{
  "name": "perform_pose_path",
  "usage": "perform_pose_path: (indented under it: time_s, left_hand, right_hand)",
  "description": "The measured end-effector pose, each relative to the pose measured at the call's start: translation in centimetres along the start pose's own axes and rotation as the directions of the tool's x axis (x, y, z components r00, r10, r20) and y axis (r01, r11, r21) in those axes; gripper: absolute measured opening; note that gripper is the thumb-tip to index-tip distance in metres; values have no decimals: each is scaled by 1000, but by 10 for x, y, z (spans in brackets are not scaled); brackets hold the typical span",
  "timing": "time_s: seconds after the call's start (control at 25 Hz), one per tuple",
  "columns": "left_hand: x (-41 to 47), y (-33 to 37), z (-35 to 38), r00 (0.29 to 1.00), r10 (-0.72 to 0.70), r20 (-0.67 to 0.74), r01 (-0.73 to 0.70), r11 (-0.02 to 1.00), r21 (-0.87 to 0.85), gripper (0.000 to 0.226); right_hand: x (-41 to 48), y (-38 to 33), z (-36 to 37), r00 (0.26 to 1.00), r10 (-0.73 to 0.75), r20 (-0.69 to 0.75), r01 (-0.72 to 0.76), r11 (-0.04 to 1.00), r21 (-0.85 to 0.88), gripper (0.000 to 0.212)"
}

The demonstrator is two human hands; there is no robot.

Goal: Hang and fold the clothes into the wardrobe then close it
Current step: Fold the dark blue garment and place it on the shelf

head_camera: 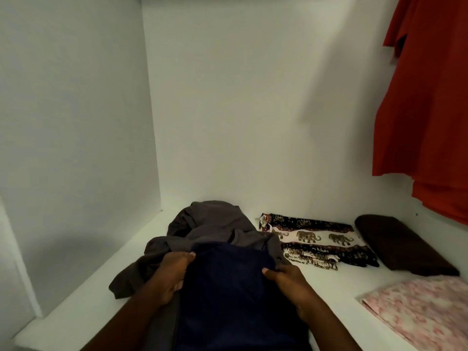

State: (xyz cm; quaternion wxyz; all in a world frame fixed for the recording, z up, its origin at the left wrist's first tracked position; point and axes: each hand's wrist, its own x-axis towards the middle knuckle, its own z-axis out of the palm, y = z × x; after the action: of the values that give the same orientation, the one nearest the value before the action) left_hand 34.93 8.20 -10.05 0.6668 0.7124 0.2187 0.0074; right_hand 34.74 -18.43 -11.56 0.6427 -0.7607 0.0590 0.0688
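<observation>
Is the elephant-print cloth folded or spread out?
Folded: the elephant-print cloth lies as a compact stack on the shelf, layered edges visible along its near side.

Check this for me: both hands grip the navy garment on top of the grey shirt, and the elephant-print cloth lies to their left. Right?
Wrong side: the head view shows the elephant-print cloth to their right, beside the grey shirt. The left hand and right hand do grip the navy garment on top of that shirt.

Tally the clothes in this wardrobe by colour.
Red hanging garment: 1
Grey garment: 1
Navy garment: 1
Elephant-print cloth: 1
Dark brown cloth: 1
Pink patterned cloth: 1
Total: 6
</observation>
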Motion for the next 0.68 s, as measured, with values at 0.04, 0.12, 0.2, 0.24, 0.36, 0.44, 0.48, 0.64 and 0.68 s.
perform_pose_path:
  time_s: [0.04, 0.12, 0.2, 0.24, 0.36, 0.44, 0.48, 0.64, 0.68]
  left_hand:
    - [1, -2, 1, 1000, 29, -5, -29, 1000, 10, 25]
    - [0, -3, 2, 995, 100, 10, -100, 990, 96, 30]
    - [-6, -1, 3, 994, 109, 19, -110, 989, 102, 21]
    - [-9, -1, 1, 995, 88, 50, -91, 994, 64, 17]
    - [-24, -1, -5, 982, 85, 170, -61, 988, -139, 18]
    - [-37, -1, -10, 978, 183, 101, -160, 966, -204, 16]
    - [-43, 1, -15, 971, 239, 20, -231, 955, -188, 20]
    - [-62, 25, -48, 868, 470, -163, -490, 864, -114, 29]
    - [-64, 34, -58, 834, 522, -182, -544, 833, -102, 31]
  right_hand:
    - [5, 4, 3, 1000, 4, -16, -4, 1000, -12, 24]
    - [10, -1, 7, 1000, 28, 10, -28, 999, 46, 30]
    - [14, -6, 10, 998, 46, 45, -48, 998, 50, 41]
    - [14, -7, 12, 998, 44, 52, -47, 998, 46, 50]
    - [5, -12, 17, 996, -28, 83, 23, 998, 56, 74]
    - [0, -20, 18, 987, -109, 119, 99, 991, 90, 76]
    - [-5, -30, 22, 976, -162, 142, 143, 980, 140, 71]
    - [-17, -75, 51, 933, -274, 233, 206, 937, 282, 56]
    - [-19, -86, 60, 923, -281, 264, 194, 930, 312, 50]
